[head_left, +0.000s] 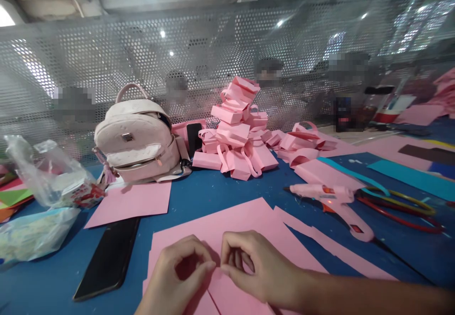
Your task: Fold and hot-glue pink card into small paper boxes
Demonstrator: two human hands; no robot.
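Observation:
At the bottom middle, my left hand (179, 270) and my right hand (254, 267) are nearly touching at the fingertips. Each is closed in a pinch, thumb against forefinger, on a piece of pink paper (229, 292) with an edge or fold running below them. How much of it lies inside the fingers is hidden. Under both hands are stacked larger pink sheets (245, 217). A pink paper strip (337, 244) with an uneven edge lies to the right of the sheets. Beyond it, a pink hot glue gun (330, 196) rests on its side.
A heap of pink paper bags (236, 137) stands behind, beside a pale backpack (138, 137). On the left lie a black phone (108, 258), another pink sheet (137, 201) and plastic bags (39, 232). Coloured strips (408, 206) lie right. A perforated metal screen (213, 40) closes the back.

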